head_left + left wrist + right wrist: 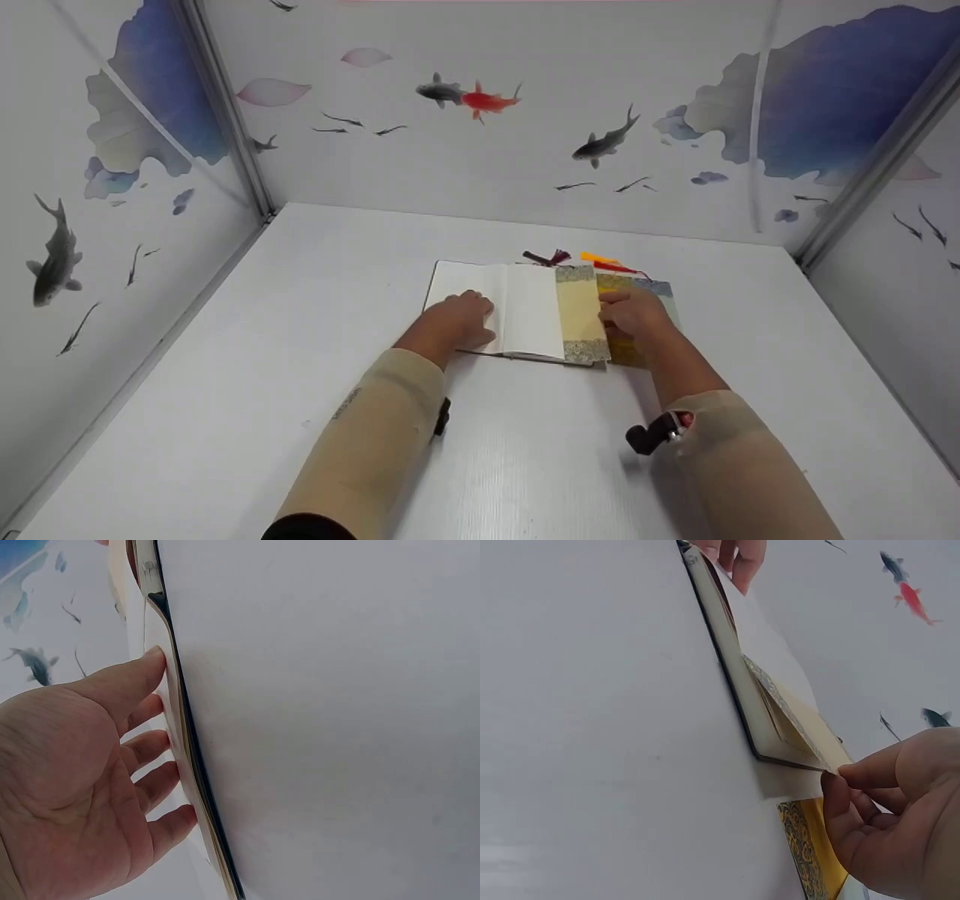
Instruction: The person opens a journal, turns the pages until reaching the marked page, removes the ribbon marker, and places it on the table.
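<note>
An open notebook (531, 311) with blank white pages and a dark cover lies on the table. My left hand (459, 321) rests on its left page, the fingertips and thumb pressing near the fold; in the left wrist view those fingers are spread. With thumb and fingers my right hand (639, 319) pinches the outer edge of a cream bookmark card (581, 309) with patterned bands at both ends. The right wrist view shows this card tilted up over the right-hand pages. Beneath my right hand sits a gold patterned card (810, 840), partly covered.
A pale blue-grey card (660, 288) shows behind the gold one. Beyond the notebook's far edge lie a dark purple tassel (555, 259), an orange tassel (600, 258) and a red tassel (616, 267). White panels printed with fish (487, 100) enclose the table (337, 285).
</note>
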`<control>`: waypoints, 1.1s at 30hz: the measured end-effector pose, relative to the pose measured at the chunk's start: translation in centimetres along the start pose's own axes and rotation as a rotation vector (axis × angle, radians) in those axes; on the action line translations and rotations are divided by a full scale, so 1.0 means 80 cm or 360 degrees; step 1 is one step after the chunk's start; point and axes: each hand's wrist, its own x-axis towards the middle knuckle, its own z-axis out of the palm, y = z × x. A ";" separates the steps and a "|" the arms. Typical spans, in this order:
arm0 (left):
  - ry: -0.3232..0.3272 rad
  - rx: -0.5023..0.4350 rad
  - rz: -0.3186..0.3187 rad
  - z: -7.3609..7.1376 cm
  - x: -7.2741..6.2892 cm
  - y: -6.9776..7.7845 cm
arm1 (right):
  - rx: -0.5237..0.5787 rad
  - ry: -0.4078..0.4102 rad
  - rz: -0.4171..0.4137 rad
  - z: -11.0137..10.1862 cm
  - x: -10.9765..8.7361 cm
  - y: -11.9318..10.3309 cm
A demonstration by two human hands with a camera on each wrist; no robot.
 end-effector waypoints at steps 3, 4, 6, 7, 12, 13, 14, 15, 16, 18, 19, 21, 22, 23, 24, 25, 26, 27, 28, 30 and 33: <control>-0.0006 0.0004 -0.0006 -0.001 0.000 0.002 | 0.0152 -0.0014 0.0064 -0.008 0.000 -0.001; -0.0007 0.0006 -0.0006 -0.001 0.000 0.002 | 0.0214 -0.0030 0.0062 -0.011 -0.001 -0.002; -0.0008 0.0007 -0.0006 -0.002 0.000 0.002 | 0.0321 -0.0045 0.0068 -0.018 -0.001 -0.002; -0.0008 0.0003 -0.0005 -0.002 0.000 0.002 | 0.0365 -0.0047 0.0069 -0.022 -0.001 -0.001; -0.0018 -0.0010 -0.0012 -0.003 0.000 0.002 | 0.0453 -0.0016 0.0063 -0.052 0.000 0.006; -0.0019 -0.0009 -0.0013 -0.003 0.001 0.002 | 0.0460 -0.0010 0.0068 -0.058 0.000 0.008; -0.0019 -0.0008 -0.0014 -0.002 0.001 0.002 | 0.0466 -0.0007 0.0075 -0.064 0.000 0.010; -0.0018 -0.0003 -0.0013 -0.002 0.002 0.001 | 0.0477 -0.0010 0.0085 -0.070 0.000 0.011; -0.0014 0.0001 -0.0009 -0.001 0.003 0.001 | 0.0489 -0.0013 0.0090 -0.077 0.001 0.014; -0.0008 0.0005 -0.0005 0.000 0.004 0.000 | 0.0512 -0.0002 0.0123 -0.088 0.002 0.018; -0.0004 0.0007 -0.0003 0.001 0.005 0.000 | 0.0518 0.0004 0.0138 -0.092 0.003 0.020; 0.0005 0.0011 -0.0004 0.003 0.005 -0.001 | 0.0512 0.0014 0.0158 -0.102 0.005 0.026; 0.0010 0.0008 -0.0009 0.003 0.005 -0.001 | 0.0502 0.0018 0.0167 -0.107 0.007 0.030; 0.0012 0.0005 -0.0015 0.004 0.005 0.000 | 0.0495 0.0023 0.0188 -0.111 0.008 0.033; 0.0015 0.0002 -0.0019 0.004 0.005 0.000 | 0.0484 0.0027 0.0205 -0.116 0.010 0.036; 0.0016 0.0001 -0.0021 0.004 0.004 0.000 | 0.0478 0.0032 0.0218 -0.121 0.011 0.040; 0.0018 -0.0002 -0.0023 0.004 0.004 0.000 | 0.0474 0.0038 0.0235 -0.127 0.012 0.044; 0.0020 0.0000 -0.0021 0.004 0.003 0.000 | 0.0474 0.0045 0.0252 -0.132 0.013 0.048; 0.0020 0.0003 -0.0017 0.004 0.003 0.000 | 0.0474 0.0050 0.0259 -0.138 0.014 0.052; 0.0021 0.0015 -0.0002 0.003 0.003 0.000 | 0.0488 0.0069 0.0270 -0.150 0.015 0.060; 0.0014 0.0038 0.0017 0.002 0.003 -0.001 | 0.0506 0.0085 0.0271 -0.167 0.015 0.071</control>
